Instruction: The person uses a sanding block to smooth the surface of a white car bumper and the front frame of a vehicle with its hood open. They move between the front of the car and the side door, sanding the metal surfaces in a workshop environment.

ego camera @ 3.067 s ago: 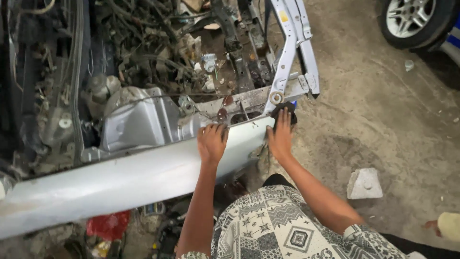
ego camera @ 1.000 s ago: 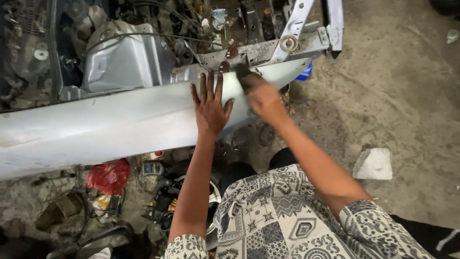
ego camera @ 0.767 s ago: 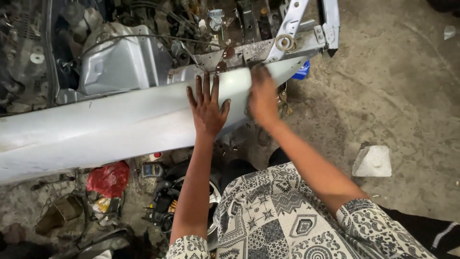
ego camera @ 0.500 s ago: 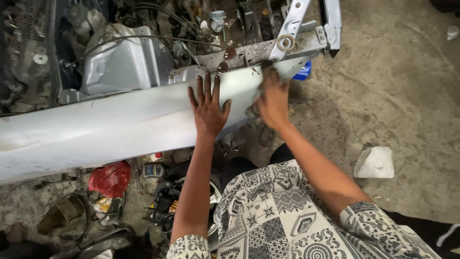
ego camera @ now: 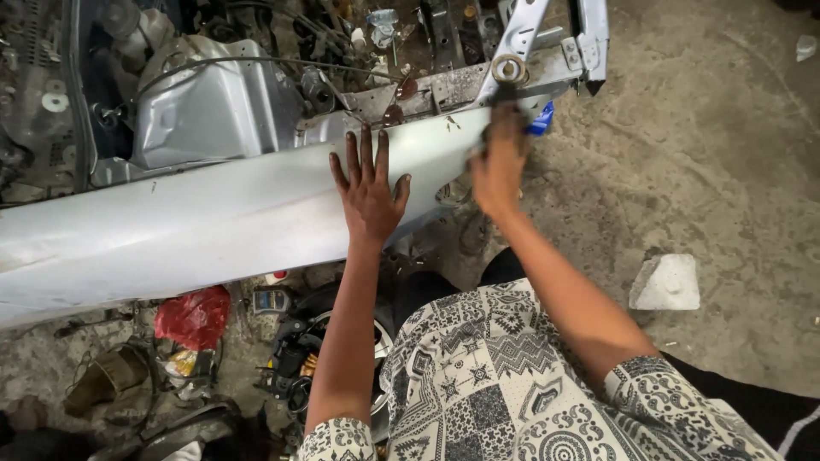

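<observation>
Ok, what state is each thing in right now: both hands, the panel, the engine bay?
left hand: open, flat on the panel
right hand: blurred, at the panel's end; grip unclear
silver body panel: lying across the car's front, tilted
engine bay: uncovered, parts exposed
red bag: crumpled on the ground

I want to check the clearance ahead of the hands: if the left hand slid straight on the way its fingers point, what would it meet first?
The left hand lies flat on the silver panel, fingers pointing up the picture. Going straight on, it would probably first meet the panel's upper edge, then the rusty metal bracket just beyond, though depth there is unclear.
</observation>
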